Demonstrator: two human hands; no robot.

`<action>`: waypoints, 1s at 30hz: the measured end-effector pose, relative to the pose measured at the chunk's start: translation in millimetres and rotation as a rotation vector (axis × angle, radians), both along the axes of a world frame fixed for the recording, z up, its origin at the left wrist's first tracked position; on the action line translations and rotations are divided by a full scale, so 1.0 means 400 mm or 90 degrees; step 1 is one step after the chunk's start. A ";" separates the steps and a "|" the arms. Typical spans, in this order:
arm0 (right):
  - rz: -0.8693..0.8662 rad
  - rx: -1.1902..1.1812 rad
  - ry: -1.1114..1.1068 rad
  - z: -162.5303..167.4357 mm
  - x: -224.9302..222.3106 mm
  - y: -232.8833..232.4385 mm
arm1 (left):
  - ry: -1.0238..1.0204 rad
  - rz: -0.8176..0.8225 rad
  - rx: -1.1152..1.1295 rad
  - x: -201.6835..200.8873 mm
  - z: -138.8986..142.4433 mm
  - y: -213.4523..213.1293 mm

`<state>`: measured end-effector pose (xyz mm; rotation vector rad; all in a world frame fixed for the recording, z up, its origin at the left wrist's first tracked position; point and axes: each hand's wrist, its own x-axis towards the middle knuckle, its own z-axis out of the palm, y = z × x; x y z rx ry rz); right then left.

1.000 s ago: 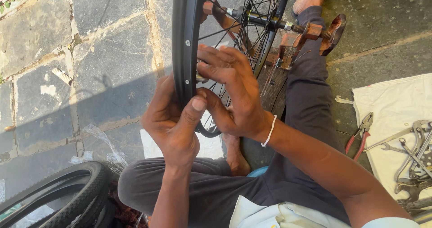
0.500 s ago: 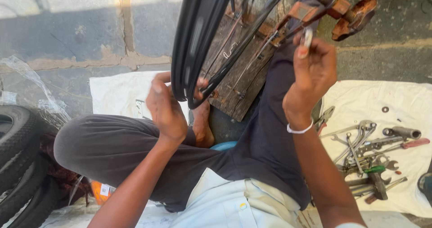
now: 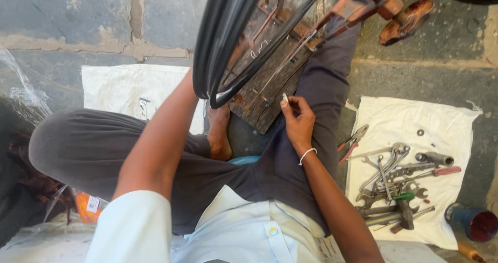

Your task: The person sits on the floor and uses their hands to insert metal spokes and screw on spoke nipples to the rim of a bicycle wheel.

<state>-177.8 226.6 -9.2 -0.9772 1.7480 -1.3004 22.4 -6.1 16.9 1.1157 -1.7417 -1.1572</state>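
Note:
A black bicycle wheel (image 3: 224, 34) with thin spokes stands upright in front of me, over my crossed legs. My left hand (image 3: 191, 82) reaches up to its rim and grips it; the fingers are hidden behind the rim. My right hand (image 3: 298, 120), with a white band at the wrist, rests on my right thigh. It pinches a small pale metal piece (image 3: 285, 96) between thumb and fingertips. A worn wooden board (image 3: 262, 104) lies under the wheel, just left of that hand.
A white cloth (image 3: 451, 125) on the right carries red-handled pliers (image 3: 353, 141), several spanners (image 3: 386, 174) and a red-handled screwdriver (image 3: 445, 171). A blue can (image 3: 473, 222) stands at its corner. A white sack (image 3: 124, 86) lies on the stone paving at left.
My right hand has come down from the spokes near the hub to my thigh, still pinching the small piece. My view has tilted down towards my lap.

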 end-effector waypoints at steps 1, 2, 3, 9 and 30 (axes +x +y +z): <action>-0.003 0.004 -0.001 0.004 -0.001 -0.001 | -0.016 -0.013 0.020 -0.002 -0.042 0.005; -0.004 0.002 -0.001 0.007 -0.002 -0.004 | -0.028 -0.013 0.041 -0.001 -0.078 0.023; -0.004 0.003 -0.001 0.009 -0.001 -0.005 | -0.031 -0.010 0.062 0.000 -0.107 0.036; -0.009 0.045 -0.006 0.000 0.010 -0.024 | -0.062 0.050 0.117 0.013 -0.141 0.052; 0.033 0.094 0.027 0.016 0.037 -0.047 | -0.449 -0.031 -0.009 -0.010 -0.019 0.040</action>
